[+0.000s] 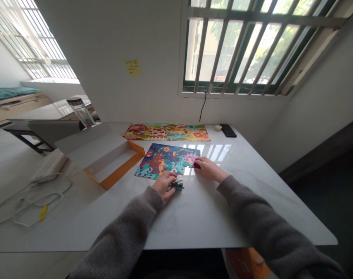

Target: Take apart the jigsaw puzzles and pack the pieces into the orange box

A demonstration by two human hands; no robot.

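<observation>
A colourful jigsaw puzzle (164,162) with a dark blue background lies on the white table top (199,221). My left hand (164,185) rests at its lower edge, fingers closed on a small dark green jigsaw piece (176,186). Its fingers hide part of the puzzle's corner. My right hand (209,169) sits at the puzzle's right edge, pinching a dark purple jigsaw piece (196,165) between its fingertips. Both forearms wear grey knitted sleeves.
An assembled farm-scene jigsaw (166,132) lies at the table's back edge, beside a black phone (228,130) and a small white object (217,128). An open orange-rimmed box lid (115,162) sits left of the puzzle. A glass bottle (81,113) stands further left.
</observation>
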